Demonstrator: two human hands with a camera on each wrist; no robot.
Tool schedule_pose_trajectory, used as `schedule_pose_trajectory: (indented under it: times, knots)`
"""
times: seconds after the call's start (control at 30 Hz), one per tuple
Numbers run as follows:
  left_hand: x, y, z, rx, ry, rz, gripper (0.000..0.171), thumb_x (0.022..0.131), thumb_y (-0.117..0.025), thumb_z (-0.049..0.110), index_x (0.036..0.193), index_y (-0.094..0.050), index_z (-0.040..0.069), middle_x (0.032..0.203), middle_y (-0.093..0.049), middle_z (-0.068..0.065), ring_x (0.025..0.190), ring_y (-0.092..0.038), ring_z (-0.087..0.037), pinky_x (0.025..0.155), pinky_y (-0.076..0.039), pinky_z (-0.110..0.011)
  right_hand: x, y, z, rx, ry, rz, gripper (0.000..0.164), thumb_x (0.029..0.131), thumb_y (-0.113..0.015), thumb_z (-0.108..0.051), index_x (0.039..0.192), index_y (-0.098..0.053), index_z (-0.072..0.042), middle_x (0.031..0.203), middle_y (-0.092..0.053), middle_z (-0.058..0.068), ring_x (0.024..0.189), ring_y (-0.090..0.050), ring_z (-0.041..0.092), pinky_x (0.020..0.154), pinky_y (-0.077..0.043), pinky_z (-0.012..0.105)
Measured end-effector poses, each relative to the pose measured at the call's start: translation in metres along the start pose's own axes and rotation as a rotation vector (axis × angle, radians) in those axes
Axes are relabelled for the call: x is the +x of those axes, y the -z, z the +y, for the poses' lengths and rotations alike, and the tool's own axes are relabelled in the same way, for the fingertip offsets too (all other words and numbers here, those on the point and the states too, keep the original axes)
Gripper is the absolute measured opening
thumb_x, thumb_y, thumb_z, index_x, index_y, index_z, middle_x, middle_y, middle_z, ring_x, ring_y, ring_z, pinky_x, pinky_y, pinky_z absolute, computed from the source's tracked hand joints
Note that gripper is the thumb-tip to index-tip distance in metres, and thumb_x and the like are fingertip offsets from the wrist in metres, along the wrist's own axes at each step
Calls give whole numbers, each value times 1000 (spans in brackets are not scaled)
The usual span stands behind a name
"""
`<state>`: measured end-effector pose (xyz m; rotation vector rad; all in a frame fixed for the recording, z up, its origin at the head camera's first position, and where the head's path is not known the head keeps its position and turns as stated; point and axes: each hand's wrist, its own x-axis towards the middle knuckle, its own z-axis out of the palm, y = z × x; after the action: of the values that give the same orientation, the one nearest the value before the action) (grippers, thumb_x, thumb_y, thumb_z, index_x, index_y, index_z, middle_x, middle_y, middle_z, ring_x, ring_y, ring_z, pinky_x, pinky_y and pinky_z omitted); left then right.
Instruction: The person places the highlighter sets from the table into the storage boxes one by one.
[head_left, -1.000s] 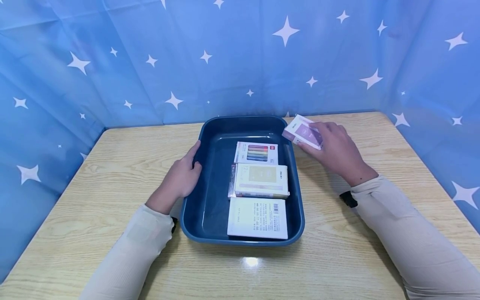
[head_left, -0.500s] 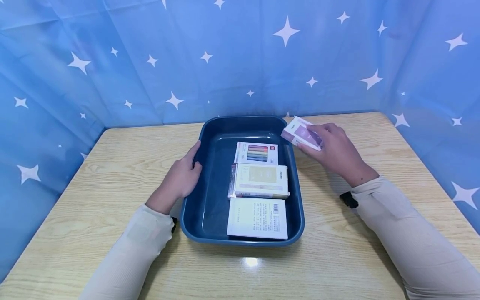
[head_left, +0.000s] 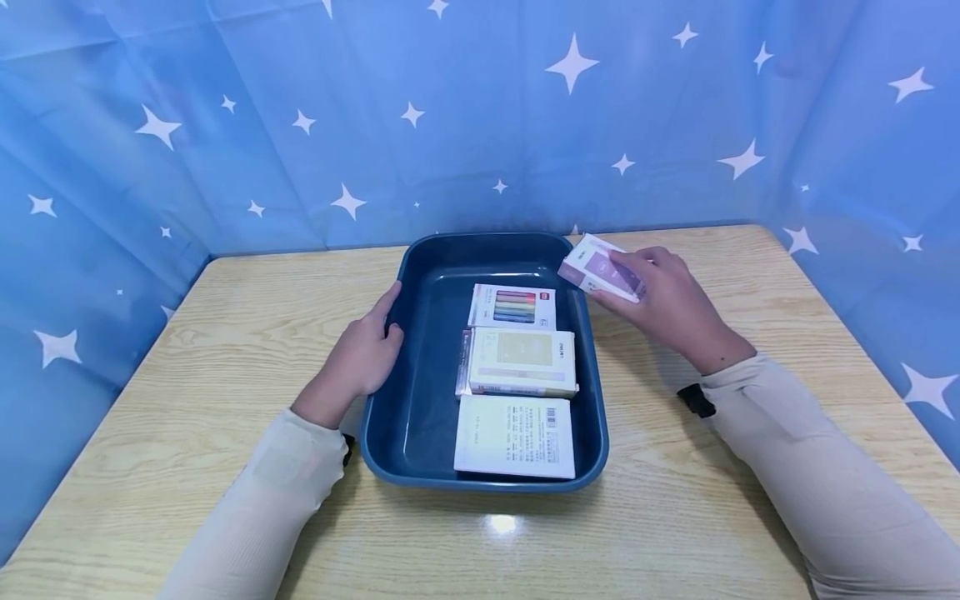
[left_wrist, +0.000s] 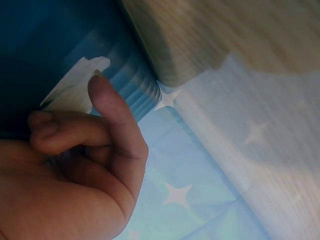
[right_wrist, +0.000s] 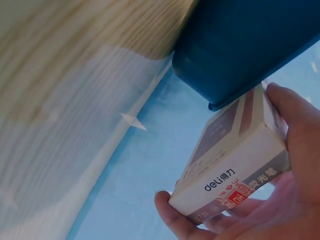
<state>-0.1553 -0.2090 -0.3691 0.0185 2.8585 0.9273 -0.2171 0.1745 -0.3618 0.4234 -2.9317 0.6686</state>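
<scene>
On the table sits a deep dark-blue plastic tray (head_left: 420, 481). My left hand (head_left: 360, 354) holds its left side, thumb over the rim; in the left wrist view, the fingers (left_wrist: 120, 115) curl against the outer wall, one on a torn white label (left_wrist: 75, 87). Beyond the right rim, my right hand (head_left: 663, 296) grips a white-and-purple highlighter box (head_left: 603, 271) between thumb and fingers. The box tilts, its far left corner over the rim. In the right wrist view, its end reads "deli" beside the tray's outer wall (right_wrist: 240, 50).
Inside the tray's right half lie a white box with a coloured-pen window (head_left: 514, 307), a cream box (head_left: 522, 358) over a purple-edged one (head_left: 463, 362), and a white box (head_left: 514, 437) with printed text. Behind the wooden table (head_left: 225, 375) hangs a blue star curtain (head_left: 480, 108).
The highlighter box in my right hand has shifted slightly left, toward the tray's rim. My left hand and the tray have stayed in place.
</scene>
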Motion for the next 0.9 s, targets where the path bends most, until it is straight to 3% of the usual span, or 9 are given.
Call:
schedule_pose_trajectory:
  times: [0.3, 0.67, 0.9]
  knots:
    - [-1, 1, 1, -3, 0, 0, 62, 106, -31, 25, 162, -6, 29, 54, -46, -3, 44, -48, -23, 50, -46, -35, 0, 0, -2, -15, -1, -22, 73, 94, -62, -53, 153, -42, -16, 148, -38, 30, 121, -43, 45, 95, -51, 58]
    - [-1, 0, 1, -6, 10, -8, 62, 106, -31, 25, 162, -5, 30, 56, -47, -4, 45, -50, -24, 51, -47, -34, 0, -4, -1, 20, 13, 32, 72, 91, -68, -50, 142, -51, -2, 146, -48, 27, 120, -48, 44, 97, -48, 60]
    - [-1, 1, 1, -5, 6, -3, 62, 106, -31, 25, 162, -6, 29, 55, -46, -4, 45, -49, -24, 50, -47, -34, 1, -5, -1, 1, 28, 43, 69, 91, -69, -48, 140, -54, -3, 146, -48, 27, 123, -47, 45, 100, -48, 62]
